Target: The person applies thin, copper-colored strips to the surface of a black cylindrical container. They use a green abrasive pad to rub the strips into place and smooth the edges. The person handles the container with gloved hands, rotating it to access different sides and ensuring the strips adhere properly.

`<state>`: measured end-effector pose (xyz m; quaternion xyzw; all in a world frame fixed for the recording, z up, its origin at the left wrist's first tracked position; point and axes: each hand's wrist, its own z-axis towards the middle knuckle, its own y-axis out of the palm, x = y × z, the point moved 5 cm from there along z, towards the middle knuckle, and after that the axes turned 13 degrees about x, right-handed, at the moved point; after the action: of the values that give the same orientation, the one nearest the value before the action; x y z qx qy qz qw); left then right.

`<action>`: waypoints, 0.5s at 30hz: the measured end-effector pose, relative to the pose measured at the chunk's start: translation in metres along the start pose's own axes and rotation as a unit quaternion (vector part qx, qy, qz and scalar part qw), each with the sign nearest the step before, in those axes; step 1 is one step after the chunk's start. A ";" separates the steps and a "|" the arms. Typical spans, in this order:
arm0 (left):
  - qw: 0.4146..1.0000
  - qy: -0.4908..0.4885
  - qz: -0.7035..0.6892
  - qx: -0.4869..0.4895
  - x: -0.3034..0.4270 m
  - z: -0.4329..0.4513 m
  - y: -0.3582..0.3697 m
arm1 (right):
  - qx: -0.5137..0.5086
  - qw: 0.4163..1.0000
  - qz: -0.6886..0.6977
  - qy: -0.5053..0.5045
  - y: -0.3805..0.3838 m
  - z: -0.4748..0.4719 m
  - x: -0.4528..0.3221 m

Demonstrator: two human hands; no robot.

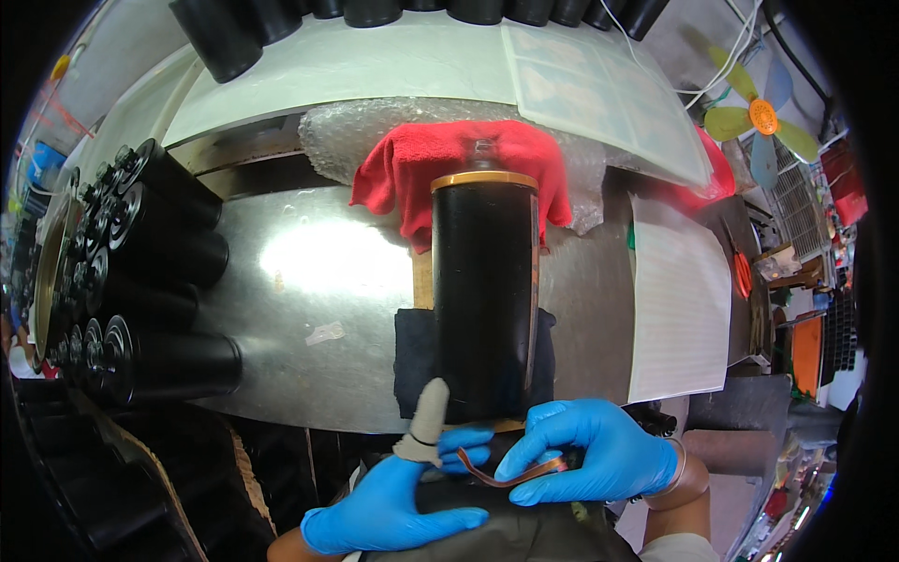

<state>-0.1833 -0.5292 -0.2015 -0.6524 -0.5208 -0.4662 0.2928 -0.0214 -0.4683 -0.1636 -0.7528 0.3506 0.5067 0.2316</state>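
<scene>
A black cylinder with a gold-coloured rim [484, 295] lies along the metal bench, its far end by a red cloth [414, 165] and its near part over a dark cloth [414, 358]. My right hand [590, 449], in a blue glove, pinches a narrow copper-coloured strip [502, 483] between thumb and fingers, just before the near end of the cylinder. To the left of it, my left hand [400, 492], also gloved in blue, has its thumb and fingers spread near the strip's free end, holding nothing visible. A pale fabric cover [430, 421] sits on one of its fingers.
Several black cylinders [175, 365] with knobbed ends lie at the left. Bubble wrap [337, 133] is behind the red cloth. White sheeting [678, 302] covers part of the right side, near orange-handled scissors [742, 272]. A fan [762, 116] stands at the upper right.
</scene>
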 end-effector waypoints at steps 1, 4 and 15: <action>1.000 0.028 0.007 0.004 -0.002 0.003 0.000 | 0.002 1.000 -0.005 -0.010 0.002 -0.001 0.002; 0.991 0.029 -0.127 -0.006 0.002 0.006 -0.001 | 0.060 0.997 -0.023 -0.049 0.001 0.001 0.002; 0.957 0.140 -0.083 0.240 0.013 0.020 0.001 | 0.215 0.969 -0.094 -0.073 -0.016 -0.001 0.019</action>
<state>-0.1756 -0.5072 -0.1975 -0.4457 -0.6231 -0.4371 0.4713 -0.0037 -0.4646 -0.1808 -0.6759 0.3614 0.4486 0.4597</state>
